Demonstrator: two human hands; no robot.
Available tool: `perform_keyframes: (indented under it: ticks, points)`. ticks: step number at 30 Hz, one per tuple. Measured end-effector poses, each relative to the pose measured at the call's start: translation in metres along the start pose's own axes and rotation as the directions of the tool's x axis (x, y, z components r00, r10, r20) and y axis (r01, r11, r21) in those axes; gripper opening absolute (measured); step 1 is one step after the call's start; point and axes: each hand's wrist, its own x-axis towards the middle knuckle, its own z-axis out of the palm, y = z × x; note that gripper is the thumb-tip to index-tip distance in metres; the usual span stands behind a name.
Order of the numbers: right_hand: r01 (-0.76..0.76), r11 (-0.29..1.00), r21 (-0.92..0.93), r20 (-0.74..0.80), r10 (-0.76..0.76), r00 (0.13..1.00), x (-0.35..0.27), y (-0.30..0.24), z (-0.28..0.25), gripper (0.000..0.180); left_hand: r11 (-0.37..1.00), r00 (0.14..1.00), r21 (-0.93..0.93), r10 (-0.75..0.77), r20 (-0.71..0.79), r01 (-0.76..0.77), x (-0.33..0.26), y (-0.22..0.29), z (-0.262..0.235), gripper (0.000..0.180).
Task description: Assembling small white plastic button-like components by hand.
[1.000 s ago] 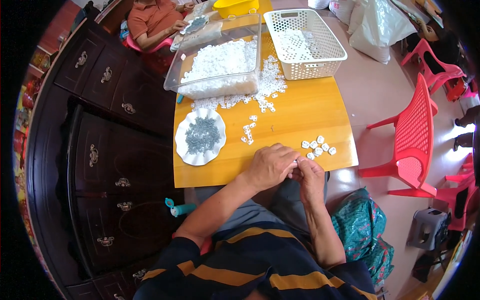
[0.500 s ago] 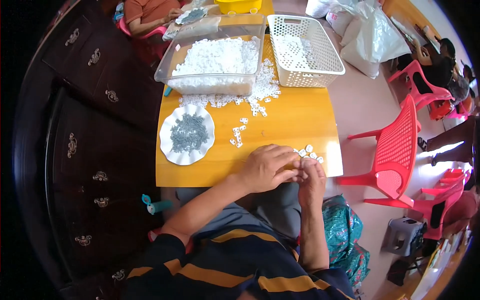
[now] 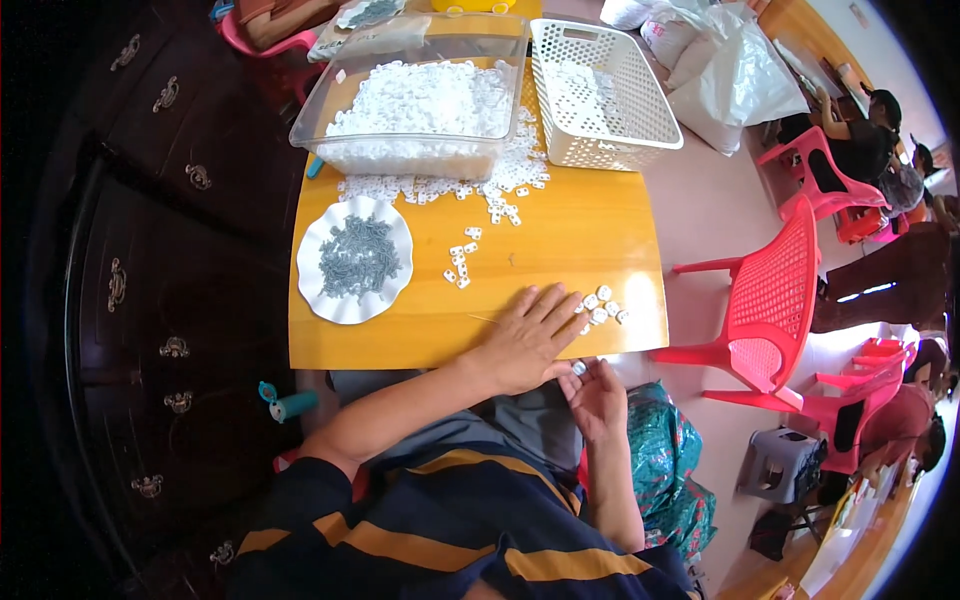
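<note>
My left hand lies flat and open at the table's near edge, fingers spread. Its fingertips reach a small group of white plastic pieces with dark holes. Just below the edge, my right hand is turned palm up, with one small white plastic piece at its fingertips beside my left thumb. Several similar white two-holed pieces lie mid-table. Left of them stands a white scalloped plate heaped with small thin grey parts.
A clear plastic bin full of white pieces stands at the back, with more spilled around it. Beside it is a cream perforated basket. Dark drawers line the left; a red plastic chair stands right. Other people sit farther off.
My left hand has opened and flattened onto the table. My right hand has dropped below the edge and turned palm up, holding a white piece. The whole view has shifted slightly.
</note>
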Motion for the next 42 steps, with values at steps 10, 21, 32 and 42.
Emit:
perform_keyframes:
  ticks: [10,21,32,42]
  points:
    - [-0.108,0.986,0.131,0.161,0.086,0.983,0.009,0.000,0.000,0.037,0.992,0.992,0.019,0.125,0.008,-0.125,-0.028,0.047,0.019,0.072]
    - [-0.084,0.975,0.206,0.104,0.064,0.993,0.007,0.001,0.006,0.034,0.990,0.997,-0.137,0.033,-0.068,-0.042,0.015,0.014,0.009,0.077]
    - [-0.145,0.963,0.227,0.193,0.102,0.976,0.024,-0.011,-0.010,0.038,0.986,0.990,-0.106,0.127,-0.057,-0.132,-0.006,0.030,0.025,0.081]
    - [-0.135,0.990,0.043,0.111,0.130,0.985,0.018,-0.016,-0.013,0.037,0.950,0.968,-0.232,0.166,-0.185,-0.208,0.006,0.034,0.023,0.073]
